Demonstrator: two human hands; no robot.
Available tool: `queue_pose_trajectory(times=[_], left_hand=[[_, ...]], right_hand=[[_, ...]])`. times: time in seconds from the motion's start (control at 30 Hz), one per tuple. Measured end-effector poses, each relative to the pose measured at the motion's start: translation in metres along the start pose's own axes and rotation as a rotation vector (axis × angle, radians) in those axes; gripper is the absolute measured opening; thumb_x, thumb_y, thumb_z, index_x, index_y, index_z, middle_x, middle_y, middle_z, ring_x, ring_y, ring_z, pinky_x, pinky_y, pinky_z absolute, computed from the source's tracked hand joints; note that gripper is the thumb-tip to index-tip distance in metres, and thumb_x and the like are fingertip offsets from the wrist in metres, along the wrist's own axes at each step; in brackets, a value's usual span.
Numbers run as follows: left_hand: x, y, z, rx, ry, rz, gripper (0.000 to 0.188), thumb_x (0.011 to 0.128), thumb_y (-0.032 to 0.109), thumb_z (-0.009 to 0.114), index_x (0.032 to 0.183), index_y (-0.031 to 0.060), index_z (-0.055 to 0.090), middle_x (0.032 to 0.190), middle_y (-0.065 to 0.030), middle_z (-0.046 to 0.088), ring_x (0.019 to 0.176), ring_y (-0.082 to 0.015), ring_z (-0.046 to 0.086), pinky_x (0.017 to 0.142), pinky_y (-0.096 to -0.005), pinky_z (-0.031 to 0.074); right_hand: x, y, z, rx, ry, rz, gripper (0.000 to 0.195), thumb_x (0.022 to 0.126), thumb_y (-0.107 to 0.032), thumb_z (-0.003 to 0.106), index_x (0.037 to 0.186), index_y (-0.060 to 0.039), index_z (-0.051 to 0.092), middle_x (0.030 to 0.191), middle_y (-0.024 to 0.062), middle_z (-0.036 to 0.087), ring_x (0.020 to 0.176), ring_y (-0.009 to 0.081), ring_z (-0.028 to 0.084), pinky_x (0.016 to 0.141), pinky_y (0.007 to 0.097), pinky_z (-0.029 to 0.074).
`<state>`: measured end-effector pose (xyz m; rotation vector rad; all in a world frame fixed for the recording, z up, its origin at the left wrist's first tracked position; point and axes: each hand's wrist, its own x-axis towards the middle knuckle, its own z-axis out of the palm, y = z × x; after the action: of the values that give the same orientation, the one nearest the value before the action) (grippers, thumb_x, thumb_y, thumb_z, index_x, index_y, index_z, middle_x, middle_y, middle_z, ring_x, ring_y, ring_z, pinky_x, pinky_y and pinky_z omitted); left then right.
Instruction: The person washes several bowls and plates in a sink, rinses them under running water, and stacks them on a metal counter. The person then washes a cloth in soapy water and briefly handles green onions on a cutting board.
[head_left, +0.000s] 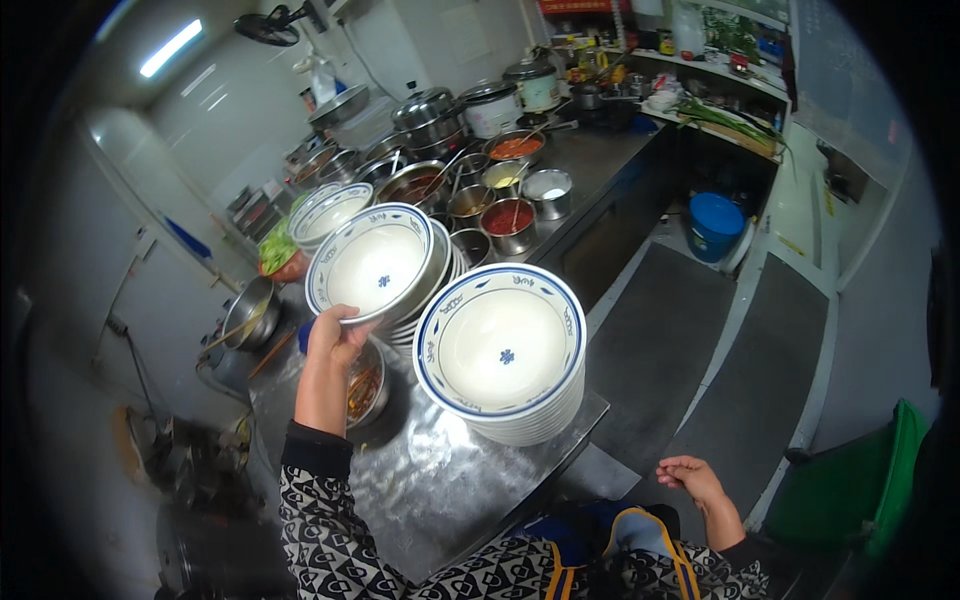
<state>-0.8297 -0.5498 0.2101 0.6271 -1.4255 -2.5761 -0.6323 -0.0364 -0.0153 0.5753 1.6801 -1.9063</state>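
My left hand (341, 334) grips the near rim of a white bowl with a blue-patterned rim (371, 262), tilted over a stack of bowls (450, 262) on the steel counter. To its right stands a tall stack of matching bowls (500, 352). Behind the held bowl are more such bowls (330, 214). Below my left wrist, a metal bowl of mixed food with chopsticks (366, 386) is partly hidden by my forearm. My right hand (688, 474) hangs over the floor right of the counter, fingers curled, touching nothing; whether they are fully closed is unclear.
Metal pots of red sauce (508, 217) and other contents crowd the counter's back, near rice cookers (491, 109). Leafy greens (277, 247) and a steel pan (251, 315) are at the left. A blue bucket (716, 225) stands on the floor; a green bin (840, 480) is at the right.
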Motion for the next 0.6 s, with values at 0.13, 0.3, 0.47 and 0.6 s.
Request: queue_pose_trajectory(times=[0.13, 0.3, 0.47, 0.6], left_hand=[[0.023, -0.011, 0.011, 0.033, -0.001, -0.092, 0.048, 0.070, -0.010, 0.039, 0.117, -0.0138, 0.029, 0.112, -0.0268, 0.044, 0.098, -0.0439, 0.051, 0.082, -0.0504, 0.050], [0.030, -0.005, 0.004, 0.128, -0.071, -0.214, 0.044, 0.080, 0.000, 0.043, 0.120, -0.0107, 0.028, 0.115, -0.0289, 0.043, 0.100, -0.0454, 0.050, 0.079, -0.0467, 0.052], [0.042, 0.006, -0.010, 0.519, -0.003, -0.293, 0.042, 0.087, 0.029, 0.051, 0.111, -0.0055, 0.046, 0.085, -0.0206, 0.062, 0.065, -0.0231, 0.064, 0.045, -0.0231, 0.053], [0.041, 0.014, -0.014, 0.799, 0.120, -0.195, 0.042, 0.085, 0.038, 0.053, 0.097, -0.0023, 0.052, 0.077, -0.0172, 0.063, 0.047, -0.0088, 0.054, 0.035, -0.0159, 0.040]], right_hand=[[-0.014, 0.025, 0.000, 0.131, 0.102, 0.011, 0.020, 0.085, -0.003, 0.046, 0.100, 0.0007, 0.058, 0.092, 0.0101, 0.063, 0.078, 0.0141, 0.061, 0.069, 0.0223, 0.046], [-0.023, 0.050, 0.003, 0.165, 0.184, 0.037, 0.019, 0.085, -0.003, 0.045, 0.099, -0.0007, 0.059, 0.092, 0.0102, 0.063, 0.077, 0.0147, 0.062, 0.067, 0.0230, 0.048], [-0.025, 0.065, 0.013, 0.158, 0.171, 0.065, 0.020, 0.085, -0.004, 0.045, 0.099, -0.0015, 0.059, 0.092, 0.0093, 0.064, 0.078, 0.0143, 0.062, 0.067, 0.0229, 0.048], [-0.030, 0.064, 0.020, 0.150, 0.160, 0.048, 0.020, 0.085, -0.005, 0.047, 0.101, -0.0017, 0.058, 0.092, 0.0081, 0.064, 0.078, 0.0130, 0.061, 0.068, 0.0220, 0.046]])
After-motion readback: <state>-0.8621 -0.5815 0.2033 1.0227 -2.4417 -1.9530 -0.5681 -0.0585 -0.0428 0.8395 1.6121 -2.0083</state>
